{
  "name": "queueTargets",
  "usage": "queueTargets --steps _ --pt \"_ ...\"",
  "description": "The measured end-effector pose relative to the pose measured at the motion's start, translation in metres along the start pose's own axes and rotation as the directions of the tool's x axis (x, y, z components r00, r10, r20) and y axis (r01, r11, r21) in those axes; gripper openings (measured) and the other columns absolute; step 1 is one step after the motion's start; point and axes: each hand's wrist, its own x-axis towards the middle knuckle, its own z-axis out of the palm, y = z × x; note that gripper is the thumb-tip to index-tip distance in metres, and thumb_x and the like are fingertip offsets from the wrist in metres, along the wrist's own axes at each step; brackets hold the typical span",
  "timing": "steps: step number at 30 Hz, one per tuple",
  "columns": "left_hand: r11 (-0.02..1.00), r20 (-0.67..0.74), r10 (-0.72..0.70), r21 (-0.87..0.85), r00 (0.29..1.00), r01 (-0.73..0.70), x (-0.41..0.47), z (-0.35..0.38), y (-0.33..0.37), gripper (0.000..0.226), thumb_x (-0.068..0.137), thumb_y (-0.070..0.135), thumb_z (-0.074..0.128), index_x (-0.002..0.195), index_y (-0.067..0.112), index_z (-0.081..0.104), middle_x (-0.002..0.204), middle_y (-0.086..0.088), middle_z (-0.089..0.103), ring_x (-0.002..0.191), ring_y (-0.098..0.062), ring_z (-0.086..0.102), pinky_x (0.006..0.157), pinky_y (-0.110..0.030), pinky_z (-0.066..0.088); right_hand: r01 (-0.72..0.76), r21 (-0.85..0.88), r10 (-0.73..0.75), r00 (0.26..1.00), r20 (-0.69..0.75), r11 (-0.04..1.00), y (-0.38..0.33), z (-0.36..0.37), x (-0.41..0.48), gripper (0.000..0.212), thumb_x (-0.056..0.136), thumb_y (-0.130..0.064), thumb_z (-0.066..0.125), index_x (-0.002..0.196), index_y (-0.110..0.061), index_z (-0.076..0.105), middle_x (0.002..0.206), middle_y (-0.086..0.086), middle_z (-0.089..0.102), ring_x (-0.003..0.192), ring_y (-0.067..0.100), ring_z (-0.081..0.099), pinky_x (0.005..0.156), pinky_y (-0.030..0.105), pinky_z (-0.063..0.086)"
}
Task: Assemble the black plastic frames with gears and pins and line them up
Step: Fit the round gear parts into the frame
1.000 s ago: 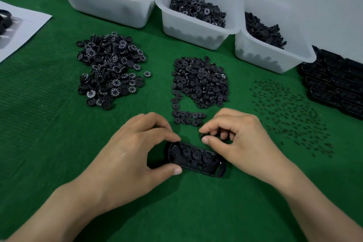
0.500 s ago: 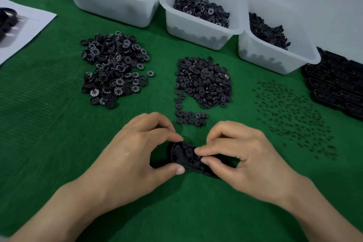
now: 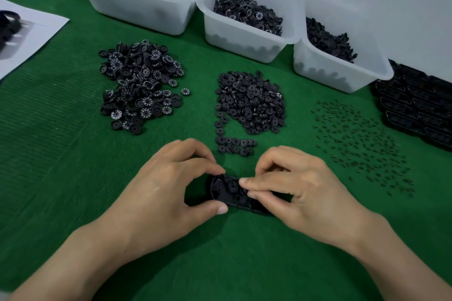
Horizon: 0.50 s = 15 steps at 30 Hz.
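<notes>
The black frame lies on the green tabletop right in front of the person, its left end clamped between the thumb and forefinger of the left hand. The right hand curls over its right half, thumb and forefinger pinching at the middle. Beyond lie a pile of gears, scattered pins and, far right, lined-up frames.
</notes>
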Motion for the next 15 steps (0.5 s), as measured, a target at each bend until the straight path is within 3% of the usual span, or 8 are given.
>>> queueTargets --steps 5,10,13,15 --pt "1.0 0.005 -0.002 0.004 1.0 0.002 0.0 0.0 0.0 0.049 0.065 0.063 0.053 0.102 0.032 0.065 0.101 0.02 0.051 0.098 0.001 0.045 0.084 -0.009 0.035 -0.076 0.11 0.075 0.997 0.006 0.991 -0.002 0.001 0.002 0.011 0.077 -0.017 0.069 0.086 -0.015 0.073 0.08 -0.005 0.063 0.073 0.01 0.059 0.064 0.031 0.051" --pt "1.0 0.0 -0.008 -0.001 1.0 0.008 0.0 0.0 0.001 0.05 0.065 0.063 0.053 0.101 0.031 0.066 0.101 0.019 0.051 0.098 0.001 0.046 0.082 -0.011 0.035 -0.098 0.049 0.095 0.994 0.048 0.994 -0.007 -0.002 0.002 0.008 0.078 -0.019 0.066 0.081 -0.018 0.074 0.079 -0.006 0.061 0.071 0.011 0.057 0.062 0.033 0.05" --pt "1.0 0.003 -0.005 0.001 1.0 0.005 0.0 0.0 0.001 0.049 0.065 0.063 0.053 0.1 0.031 0.066 0.101 0.019 0.051 0.098 0.001 0.047 0.082 -0.012 0.036 -0.142 0.119 0.133 0.987 0.087 0.983 -0.005 -0.006 0.006 0.004 0.078 -0.02 0.07 0.08 -0.022 0.073 0.08 -0.012 0.06 0.071 0.004 0.056 0.065 0.016 0.045" --pt "1.0 0.004 -0.007 -0.005 1.0 0.007 0.0 0.0 0.001 0.05 0.065 0.063 0.053 0.101 0.031 0.065 0.102 0.021 0.051 0.099 0.001 0.046 0.083 -0.011 0.035 -0.228 0.15 0.228 0.973 0.021 0.962 0.002 -0.005 0.011 0.007 0.078 -0.016 0.071 0.075 -0.022 0.069 0.074 -0.015 0.06 0.068 0.001 0.054 0.061 0.009 0.039"
